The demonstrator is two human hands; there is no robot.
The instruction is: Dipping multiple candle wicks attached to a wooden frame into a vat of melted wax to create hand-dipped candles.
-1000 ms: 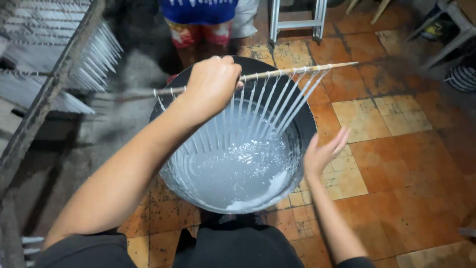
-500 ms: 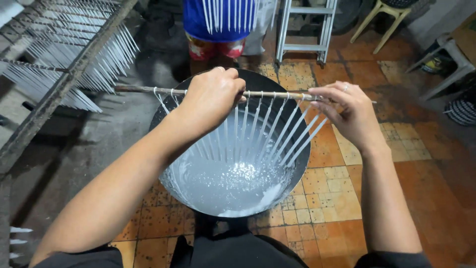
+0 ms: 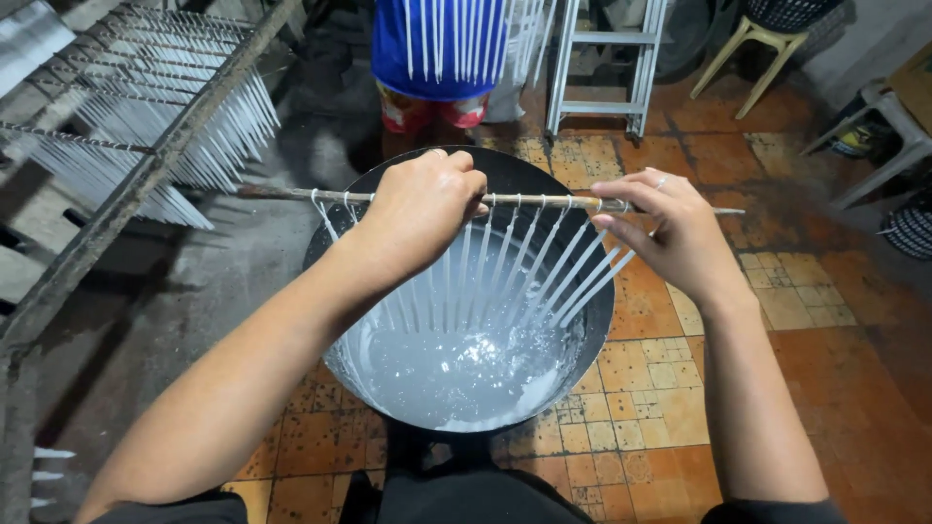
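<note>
While gripping over the pot, hands: both closed on one stick.
Left hand [image 3: 419, 206]: clenched round stick [image 3: 529, 202] near its middle, knuckles up.
Right hand [image 3: 670, 233]: pinching stick toward its right end, fingers curled over, ring on one finger.
Stick: thin, wooden, level across pot mouth, ends past the rim on both sides.
Candles [image 3: 544, 267]: row of slim white tapers tied by wicks along stick, hanging down and slanting inward, lower ends over the wax; touching it or not, cannot tell.
Pot [image 3: 600, 320]: large, round, black, on floor straight below hands.
Wax [image 3: 456, 364]: pale blue-white liquid in pot, crusted white at near edge.
Floor [image 3: 825, 388]: worn orange and yellow tiles right, grey concrete left.
Rack [image 3: 126, 194]: grey bar frame at left, many sticks of white tapers hanging.
Person [image 3: 432, 58]: beyond pot, blue top, patterned shorts, more tapers hanging in front.
Ladder [image 3: 602, 58]: metal, upper middle.
Stool [image 3: 752, 44]: pale, upper right.
Packages, labels, signs: brown box corner at right edge, no readable marks.
</note>
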